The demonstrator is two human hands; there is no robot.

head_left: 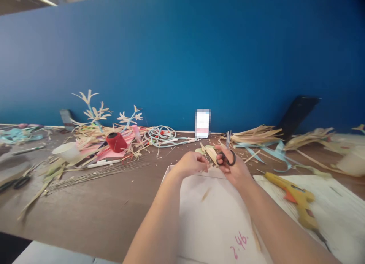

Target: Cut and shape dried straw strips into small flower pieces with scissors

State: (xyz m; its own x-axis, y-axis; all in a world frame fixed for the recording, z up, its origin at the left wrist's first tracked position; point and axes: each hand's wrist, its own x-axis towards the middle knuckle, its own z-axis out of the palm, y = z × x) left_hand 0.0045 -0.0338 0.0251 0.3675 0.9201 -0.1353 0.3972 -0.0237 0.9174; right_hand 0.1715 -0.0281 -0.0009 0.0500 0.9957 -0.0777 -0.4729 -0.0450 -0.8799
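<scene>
My right hand (235, 167) has its fingers through the black handles of a pair of scissors (229, 155), whose blades point up and away from me. Just to the left, my left hand (192, 164) is closed in a pinch; whatever lies between its fingertips is too small to make out. Pale dried leaf strips (210, 153) lie just beyond both hands. Beneath my forearms is a white board or box lid (211, 211) marked with pink handwriting, and a small straw-coloured scrap (205, 194) rests on it.
A yellow glue gun (296, 197) lies on paper at right. Straw bundles (253, 135) and blue ribbon (278, 152) sit behind it. Left are a red thread spool (116, 142), a white bowl (67, 153), thin wires (97, 174) and other scissors (21, 181). A blue partition (182, 59) stands behind.
</scene>
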